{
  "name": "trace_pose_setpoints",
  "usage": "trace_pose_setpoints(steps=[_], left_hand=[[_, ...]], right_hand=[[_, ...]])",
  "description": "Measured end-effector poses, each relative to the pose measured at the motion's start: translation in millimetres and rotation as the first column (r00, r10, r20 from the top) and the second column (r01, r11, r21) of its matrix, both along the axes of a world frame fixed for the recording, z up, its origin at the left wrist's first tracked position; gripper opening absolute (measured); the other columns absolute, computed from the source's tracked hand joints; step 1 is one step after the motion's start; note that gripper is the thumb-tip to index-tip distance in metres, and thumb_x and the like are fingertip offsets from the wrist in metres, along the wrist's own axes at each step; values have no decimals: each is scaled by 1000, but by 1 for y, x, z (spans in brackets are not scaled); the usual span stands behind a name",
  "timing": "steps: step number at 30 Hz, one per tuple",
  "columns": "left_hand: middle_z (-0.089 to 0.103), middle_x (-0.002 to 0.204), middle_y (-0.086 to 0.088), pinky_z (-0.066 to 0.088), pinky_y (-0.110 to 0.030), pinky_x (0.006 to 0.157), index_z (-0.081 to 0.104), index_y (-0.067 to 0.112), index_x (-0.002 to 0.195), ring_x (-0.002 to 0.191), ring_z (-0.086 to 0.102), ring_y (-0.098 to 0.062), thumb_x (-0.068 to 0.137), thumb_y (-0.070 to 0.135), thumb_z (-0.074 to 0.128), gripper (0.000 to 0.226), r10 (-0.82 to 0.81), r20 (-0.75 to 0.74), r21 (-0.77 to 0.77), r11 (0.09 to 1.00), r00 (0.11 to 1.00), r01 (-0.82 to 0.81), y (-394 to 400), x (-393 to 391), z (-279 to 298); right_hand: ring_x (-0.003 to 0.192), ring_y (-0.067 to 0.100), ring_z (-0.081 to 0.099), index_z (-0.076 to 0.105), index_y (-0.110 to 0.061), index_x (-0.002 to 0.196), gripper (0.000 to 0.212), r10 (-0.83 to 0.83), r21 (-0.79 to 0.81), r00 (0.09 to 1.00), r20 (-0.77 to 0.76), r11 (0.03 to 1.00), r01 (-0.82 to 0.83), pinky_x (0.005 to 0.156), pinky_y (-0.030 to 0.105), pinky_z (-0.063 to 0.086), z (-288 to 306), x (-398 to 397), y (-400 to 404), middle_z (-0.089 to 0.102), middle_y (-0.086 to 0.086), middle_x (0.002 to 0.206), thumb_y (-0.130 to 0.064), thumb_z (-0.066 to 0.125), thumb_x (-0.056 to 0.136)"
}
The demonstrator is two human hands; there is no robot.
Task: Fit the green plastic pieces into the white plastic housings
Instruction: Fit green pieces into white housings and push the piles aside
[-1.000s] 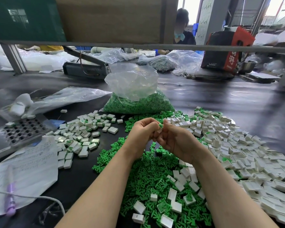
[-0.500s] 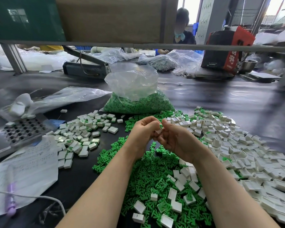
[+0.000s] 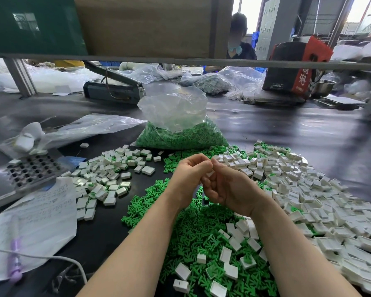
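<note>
Dark table (image 3: 287,136), green pieces (image 3: 193,230) at 6 o'clock; left hand (image 3: 189,176) and right hand (image 3: 227,189) pinch one white housing (image 3: 210,173), which may slip or jam if misaligned.

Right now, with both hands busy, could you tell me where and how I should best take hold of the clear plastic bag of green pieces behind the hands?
Grip the clear plastic bag by its empty, crumpled upper half, coming from above. The green pieces fill only the bottom, so the loose film on top likely gathers into a neck, while the bulging base offers nothing to pinch.
</note>
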State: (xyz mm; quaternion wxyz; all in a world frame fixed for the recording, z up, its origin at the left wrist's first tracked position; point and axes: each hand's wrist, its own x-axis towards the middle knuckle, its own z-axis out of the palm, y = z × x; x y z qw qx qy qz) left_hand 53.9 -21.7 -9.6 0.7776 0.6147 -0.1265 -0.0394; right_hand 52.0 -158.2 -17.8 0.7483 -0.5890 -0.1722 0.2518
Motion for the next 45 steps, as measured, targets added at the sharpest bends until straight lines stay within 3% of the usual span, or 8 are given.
trace_pose_setpoints(steps=[10,19,24,31,34,37,41,45], left_hand=[[50,70,-11,41,-19,44,54,8,69,41,47,-10,69,14,56,6,43,40,84,995,998,-46,-3,-3,-1],[49,57,-1,40,-18,43,54,4,75,40,47,-9,79,7,55,5,27,25,98,995,999,-29,0,-3,1],[46,52,3,37,-20,45,50,12,67,40,43,-7,88,-7,46,29,4,-38,13,1000,999,-3,4,-1,1],[53,56,1,36,-21,49,57,12,71,48,45,-10,71,10,59,3,-31,-56,-55,998,998,27,6,-3,7],[63,65,-5,44,-19,50,61,11,76,57,56,-15,80,7,64,5,-10,-55,-30,1000,998,8,13,1,7],[75,82,-6,51,-22,60,70,12,84,68,67,-14,88,12,67,4,110,-40,158,982,993,-103,32,9,9],[74,80,-5,55,-36,65,71,17,83,66,67,-18,85,24,74,8,369,76,519,779,926,-353,74,19,2],[69,74,1,44,-29,63,66,22,74,73,65,-22,75,33,81,19,556,276,775,354,784,-524,112,19,-7]], right_hand=[[50,10,38,50,-10,79,31,5,120,994,-111,993,8,52,26,18,-4,0,-2,45,3,68,-38,45,91],[50,9,38,54,-11,77,38,6,84,993,-117,996,4,49,22,22,-1,-1,-1,45,2,68,-44,44,92],[47,11,39,56,-9,75,61,56,74,986,-155,996,-45,52,29,16,4,0,-2,46,0,55,-63,33,91],[44,12,41,64,-7,78,66,50,86,987,-155,996,-37,46,23,25,9,3,-8,49,4,53,-63,32,91],[43,11,39,63,-10,75,62,-82,-31,992,-101,996,79,43,21,26,12,4,-12,49,2,52,-61,32,94],[44,11,40,61,-11,76,50,-363,-191,929,69,910,369,41,19,28,15,5,-17,50,0,52,-45,36,102],[57,12,54,62,-7,81,29,-565,-353,736,372,647,675,58,25,46,17,6,-24,61,5,67,-24,49,101],[67,18,54,62,-9,93,17,-451,-539,619,642,309,784,58,29,38,12,7,-37,62,5,77,-22,53,98]])
